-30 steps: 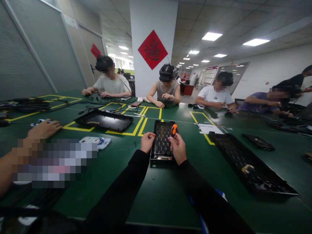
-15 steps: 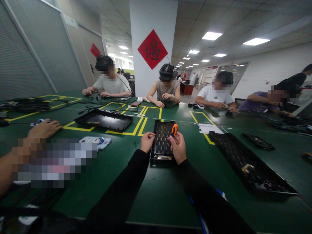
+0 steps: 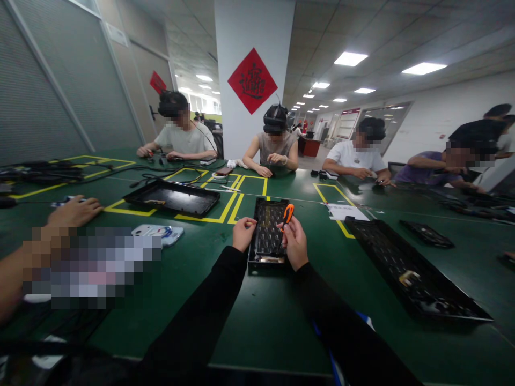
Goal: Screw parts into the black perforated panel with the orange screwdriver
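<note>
Black sleeves (image 3: 197, 316) stretch across a smooth green tabletop (image 3: 265, 321) toward a rectangular black case (image 3: 259, 266) lying flat straight ahead, its long axis running away from the wearer, a metallic-looking strip (image 3: 272, 260) along its near end. The right hand (image 3: 295, 244) pinches an orange-and-black tool (image 3: 288, 213), handle end up and leaning slightly right, over a dark panel (image 3: 269, 230) flecked with pale marks inside the case; the left hand (image 3: 243, 234) sits at the left rim, fingers bunched, though whether they grip it cannot be told. Beyond, a shallow black tray (image 3: 181, 199) lies left, its glossy floor catching light, while co-workers (image 3: 276, 147) in headsets sit before a pillar (image 3: 233, 27) bearing a red diamond-shaped sign (image 3: 252, 80)
</note>
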`<state>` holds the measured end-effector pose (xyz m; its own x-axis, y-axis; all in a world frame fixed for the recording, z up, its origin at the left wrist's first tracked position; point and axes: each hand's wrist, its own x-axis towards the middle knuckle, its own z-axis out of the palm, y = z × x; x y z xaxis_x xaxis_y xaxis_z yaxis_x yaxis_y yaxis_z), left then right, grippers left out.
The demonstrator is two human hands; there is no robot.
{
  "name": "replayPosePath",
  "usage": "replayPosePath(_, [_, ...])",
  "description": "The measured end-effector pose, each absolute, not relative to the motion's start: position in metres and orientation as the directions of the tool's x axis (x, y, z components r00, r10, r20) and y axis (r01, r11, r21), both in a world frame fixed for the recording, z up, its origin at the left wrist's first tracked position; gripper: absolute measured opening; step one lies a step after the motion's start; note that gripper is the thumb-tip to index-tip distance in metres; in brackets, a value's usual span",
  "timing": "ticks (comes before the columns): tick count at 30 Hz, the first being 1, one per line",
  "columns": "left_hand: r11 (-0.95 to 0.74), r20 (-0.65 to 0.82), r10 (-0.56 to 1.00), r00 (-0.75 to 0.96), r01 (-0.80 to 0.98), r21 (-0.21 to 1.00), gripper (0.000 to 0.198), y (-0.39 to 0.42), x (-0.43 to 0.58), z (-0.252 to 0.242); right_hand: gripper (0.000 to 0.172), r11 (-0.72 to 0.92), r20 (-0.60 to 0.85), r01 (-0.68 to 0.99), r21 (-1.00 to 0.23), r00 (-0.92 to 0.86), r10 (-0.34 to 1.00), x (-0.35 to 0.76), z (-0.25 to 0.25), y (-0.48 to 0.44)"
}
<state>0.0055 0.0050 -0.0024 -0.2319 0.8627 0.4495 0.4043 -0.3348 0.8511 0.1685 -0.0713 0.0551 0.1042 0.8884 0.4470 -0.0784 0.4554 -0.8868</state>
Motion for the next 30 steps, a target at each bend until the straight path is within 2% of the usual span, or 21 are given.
replayPosePath(6, [-0.329, 0.441, 0.865, -0.238, 0.395, 0.858, 0.013, 0.0037, 0.0067, 0.0000, 0.030, 0.469, 0.460, -0.048, -0.882, 0.128, 0.879, 0.1674, 0.0532, -0.0712])
replayPosePath(9, [-0.326, 0.436, 0.866, -0.245, 0.384, 0.864, 0.013, 0.0032, 0.0072, 0.0008, 0.032, 0.462, 0.458, -0.019, -0.886, 0.110, 0.882, 0.1694, 0.0523, -0.0707])
replayPosePath(20, [-0.332, 0.447, 0.860, -0.246, 0.396, 0.856, 0.013, 0.0080, 0.0055, -0.0050, 0.034, 0.460, 0.453, -0.076, -0.885, 0.094, 0.887, 0.1675, 0.0532, -0.0714])
replayPosePath(26, [-0.336, 0.444, 0.863, -0.242, 0.380, 0.862, 0.013, 0.0068, 0.0060, -0.0038, 0.025, 0.490, 0.484, -0.016, -0.872, 0.131, 0.865, 0.1682, 0.0513, -0.0685])
replayPosePath(30, [-0.335, 0.440, 0.866, -0.238, 0.376, 0.864, 0.013, 0.0053, 0.0062, -0.0015, 0.033, 0.466, 0.460, -0.053, -0.883, 0.100, 0.882, 0.1694, 0.0524, -0.0689])
